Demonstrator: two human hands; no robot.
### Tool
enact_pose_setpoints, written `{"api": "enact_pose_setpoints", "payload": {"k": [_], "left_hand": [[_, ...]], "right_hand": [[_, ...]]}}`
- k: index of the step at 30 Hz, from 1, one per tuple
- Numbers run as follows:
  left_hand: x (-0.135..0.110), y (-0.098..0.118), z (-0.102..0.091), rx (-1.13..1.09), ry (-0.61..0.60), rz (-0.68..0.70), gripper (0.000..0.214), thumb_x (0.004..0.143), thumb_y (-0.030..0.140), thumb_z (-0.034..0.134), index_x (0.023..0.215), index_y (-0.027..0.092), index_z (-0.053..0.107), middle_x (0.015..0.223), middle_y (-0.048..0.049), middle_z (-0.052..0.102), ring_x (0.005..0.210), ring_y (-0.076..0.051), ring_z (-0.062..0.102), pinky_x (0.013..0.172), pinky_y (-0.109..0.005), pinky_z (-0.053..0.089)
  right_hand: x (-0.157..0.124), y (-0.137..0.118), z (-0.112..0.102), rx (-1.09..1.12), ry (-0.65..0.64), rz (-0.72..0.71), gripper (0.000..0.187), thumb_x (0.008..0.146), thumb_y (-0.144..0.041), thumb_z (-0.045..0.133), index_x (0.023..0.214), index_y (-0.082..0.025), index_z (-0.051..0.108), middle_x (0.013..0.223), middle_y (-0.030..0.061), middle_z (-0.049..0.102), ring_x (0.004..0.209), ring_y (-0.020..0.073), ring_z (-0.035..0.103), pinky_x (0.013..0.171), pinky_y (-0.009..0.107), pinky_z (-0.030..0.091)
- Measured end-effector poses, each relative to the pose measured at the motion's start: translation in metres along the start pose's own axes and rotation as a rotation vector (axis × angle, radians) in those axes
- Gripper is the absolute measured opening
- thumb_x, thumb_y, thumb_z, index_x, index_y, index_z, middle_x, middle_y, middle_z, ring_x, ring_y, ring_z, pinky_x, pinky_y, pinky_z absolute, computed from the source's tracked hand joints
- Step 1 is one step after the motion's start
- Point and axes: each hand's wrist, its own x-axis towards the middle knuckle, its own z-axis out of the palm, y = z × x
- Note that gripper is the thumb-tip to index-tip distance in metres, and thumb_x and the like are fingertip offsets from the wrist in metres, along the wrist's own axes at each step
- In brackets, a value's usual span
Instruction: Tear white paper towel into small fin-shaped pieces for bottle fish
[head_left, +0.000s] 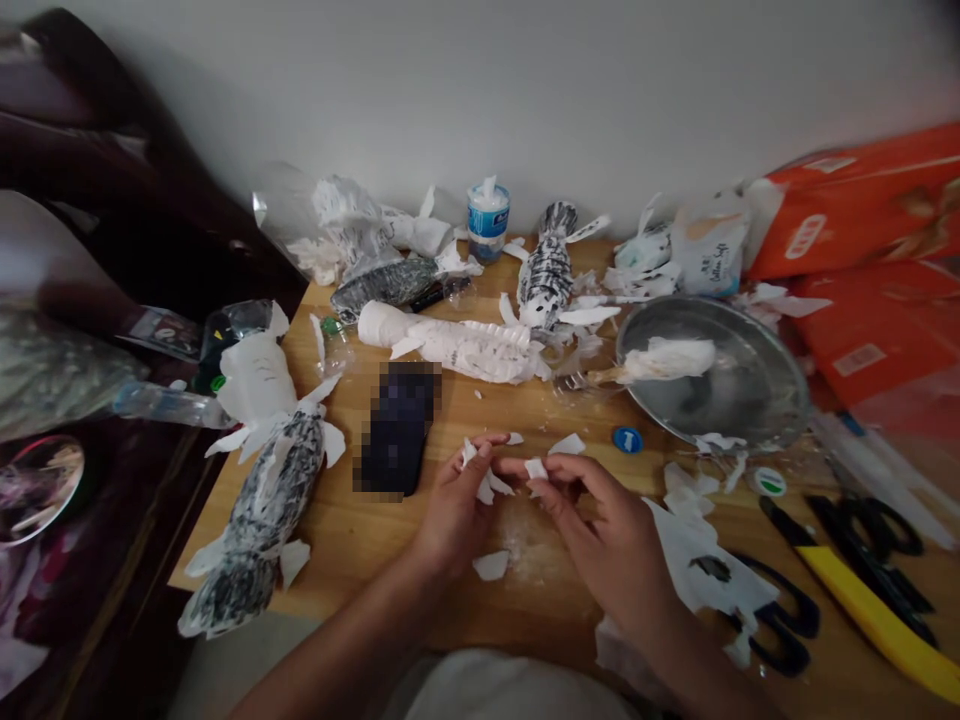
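Scrap (480, 472) of white paper pinched in the fingertips of the left hand (456, 505), just below frame centre over the counter (360, 540). The right hand (604, 535) nips a smaller bit (535, 468) just beside it, so the two sets of fingertips nearly meet. The scrap lies up and right of the left palm and left of the right fingertips, and its long axis seems to run from upper left to lower right.
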Motion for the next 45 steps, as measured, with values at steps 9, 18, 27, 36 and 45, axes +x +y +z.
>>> {"api": "enact_pose_setpoints", "payload": {"k": [9, 18, 27, 36, 45], "left_hand": [[0.010, 0.002, 0.004, -0.040, -0.087, 0.017, 0.022, 0.082, 0.028, 0.079, 0.099, 0.016, 0.070, 0.062, 0.0049, 0.057, 0.056, -0.007, 0.050, 0.061, -0.022, 0.045], [0.014, 0.001, -0.002, -0.043, -0.092, -0.070, 0.028, 0.073, 0.027, 0.087, 0.094, 0.015, 0.073, 0.068, 0.0013, 0.064, 0.061, -0.008, 0.057, 0.061, -0.020, 0.046], [0.012, 0.004, 0.000, -0.046, -0.083, -0.040, 0.038, 0.064, 0.036, 0.093, 0.086, 0.016, 0.069, 0.071, 0.0016, 0.067, 0.061, -0.008, 0.057, 0.062, -0.020, 0.046], [0.013, 0.003, -0.003, 0.050, -0.111, -0.016, 0.037, 0.060, 0.037, 0.094, 0.081, 0.013, 0.073, 0.067, 0.0016, 0.065, 0.056, -0.007, 0.053, 0.056, -0.019, 0.040], [0.014, 0.000, -0.008, 0.141, -0.164, 0.029, 0.032, 0.070, 0.038, 0.088, 0.086, 0.015, 0.073, 0.069, -0.0006, 0.068, 0.062, -0.011, 0.056, 0.063, -0.024, 0.041]], "right_hand": [[0.022, 0.003, 0.009, 0.223, -0.018, 0.209, 0.018, 0.092, -0.040, 0.065, 0.098, -0.023, 0.062, 0.084, -0.0016, 0.067, 0.073, 0.0124, 0.063, 0.065, 0.022, 0.048], [0.025, 0.000, 0.006, 0.314, -0.123, 0.186, 0.014, 0.095, -0.035, 0.063, 0.097, -0.024, 0.070, 0.088, -0.0009, 0.073, 0.078, 0.0115, 0.067, 0.070, 0.021, 0.050], [0.023, 0.000, 0.005, 0.322, -0.128, 0.175, 0.023, 0.093, -0.038, 0.067, 0.111, -0.024, 0.067, 0.101, 0.0037, 0.072, 0.089, 0.0168, 0.069, 0.078, 0.029, 0.056], [0.025, -0.007, -0.001, -0.090, -0.154, -0.238, 0.034, 0.098, -0.024, 0.059, 0.132, -0.027, 0.061, 0.120, 0.0075, 0.062, 0.115, 0.0206, 0.059, 0.100, 0.035, 0.050], [0.028, -0.012, -0.002, 0.002, -0.058, -0.168, 0.009, 0.097, -0.020, 0.058, 0.096, -0.022, 0.067, 0.099, 0.0044, 0.066, 0.096, 0.0162, 0.063, 0.083, 0.028, 0.051]]}}
